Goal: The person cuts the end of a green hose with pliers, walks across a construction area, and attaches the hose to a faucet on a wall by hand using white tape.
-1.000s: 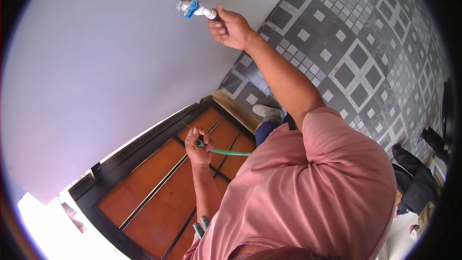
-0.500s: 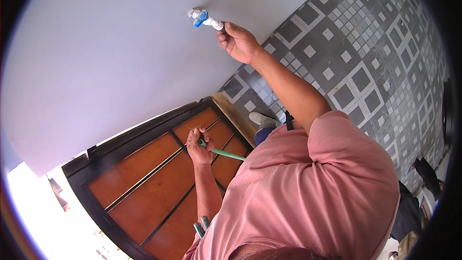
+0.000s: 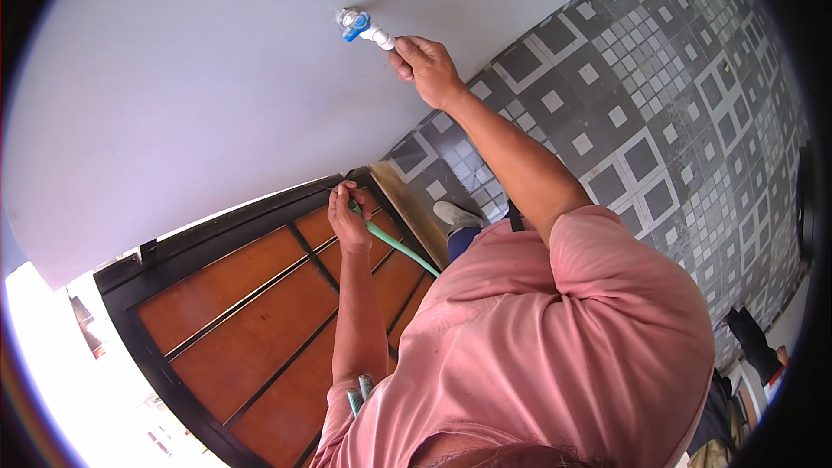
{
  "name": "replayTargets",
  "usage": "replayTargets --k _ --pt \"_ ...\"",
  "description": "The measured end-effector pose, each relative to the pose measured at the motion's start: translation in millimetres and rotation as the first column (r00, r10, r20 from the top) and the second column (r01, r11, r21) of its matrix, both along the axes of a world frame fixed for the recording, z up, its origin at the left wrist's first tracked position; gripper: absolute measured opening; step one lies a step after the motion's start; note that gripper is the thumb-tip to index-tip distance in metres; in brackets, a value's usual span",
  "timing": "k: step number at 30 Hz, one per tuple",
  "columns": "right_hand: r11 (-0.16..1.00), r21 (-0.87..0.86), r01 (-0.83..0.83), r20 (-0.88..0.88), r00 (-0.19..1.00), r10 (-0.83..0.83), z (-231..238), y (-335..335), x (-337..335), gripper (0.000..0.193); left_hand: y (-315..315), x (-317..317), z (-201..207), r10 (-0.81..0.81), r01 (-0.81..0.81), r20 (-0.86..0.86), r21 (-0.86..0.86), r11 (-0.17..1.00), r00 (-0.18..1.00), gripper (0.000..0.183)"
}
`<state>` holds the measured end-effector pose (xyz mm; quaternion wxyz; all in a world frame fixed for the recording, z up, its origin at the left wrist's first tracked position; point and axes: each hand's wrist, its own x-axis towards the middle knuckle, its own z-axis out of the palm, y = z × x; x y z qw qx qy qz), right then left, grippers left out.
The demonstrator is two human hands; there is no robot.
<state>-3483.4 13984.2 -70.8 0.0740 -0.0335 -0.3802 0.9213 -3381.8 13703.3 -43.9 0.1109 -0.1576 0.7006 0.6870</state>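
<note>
A tap (image 3: 355,24) with a blue handle and a white spout sticks out from the wall. My right hand (image 3: 429,71) is closed at the end of that spout, thumb and fingers pinching it; something dark shows between them. Lower and to the left, my left hand (image 3: 349,217) is closed around a light green hose (image 3: 400,247) near its end. A thin dark strand seems to stick out at the fingertips. From the left hand, the hose runs down to my shirt front. Two more green hose pieces (image 3: 360,393) show beside my left sleeve.
A pale wall (image 3: 191,113) fills the upper left. Below it stands a brown panelled gate (image 3: 251,321) with a black frame. Grey patterned tiles (image 3: 641,113) cover the floor at the right, with dark items (image 3: 752,347) at its far right edge. My shoe (image 3: 452,215) rests near the wall.
My left hand has risen toward the wall with the hose and turned, so the hose's open end no longer faces up in view. My right hand stays at the spout.
</note>
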Motion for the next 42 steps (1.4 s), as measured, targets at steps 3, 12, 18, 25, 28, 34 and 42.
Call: replayTargets --k 3,12,18,25,28,34,42 --pt "0.896 -0.38 -0.229 -0.026 0.971 0.237 2 7 -3 0.031 1 5 -5 0.03 -0.03 0.051 -0.005 1.0 0.998 0.022" --pt "0.823 -0.537 -0.184 -0.079 0.983 0.168 11 -7 0 0.034 -11 33 -10 0.004 -0.006 0.112 0.018 1.0 0.994 0.022" --pt "0.795 -0.561 -0.23 -0.07 0.971 0.23 6 -17 -4 0.043 -12 37 -8 -0.003 -0.001 0.105 0.039 0.999 0.994 0.022" --pt "0.809 -0.502 -0.306 -0.016 0.938 0.345 18 -5 0 0.047 -15 38 -10 -0.021 0.016 0.124 0.042 0.999 0.992 0.022" --pt "0.834 -0.512 -0.208 0.018 0.968 0.252 26 -7 2 0.044 -18 41 -10 -0.027 0.022 0.121 0.038 0.999 0.992 0.022" --pt "0.787 -0.593 -0.169 -0.003 0.978 0.208 24 -10 -1 0.035 -20 45 -6 -0.004 -0.002 0.127 0.045 0.999 0.992 0.021" --pt "0.74 -0.62 -0.259 -0.084 0.96 0.265 17 -3 -5 0.039 -29 50 -3 0.002 -0.01 0.131 0.063 0.998 0.991 0.02"
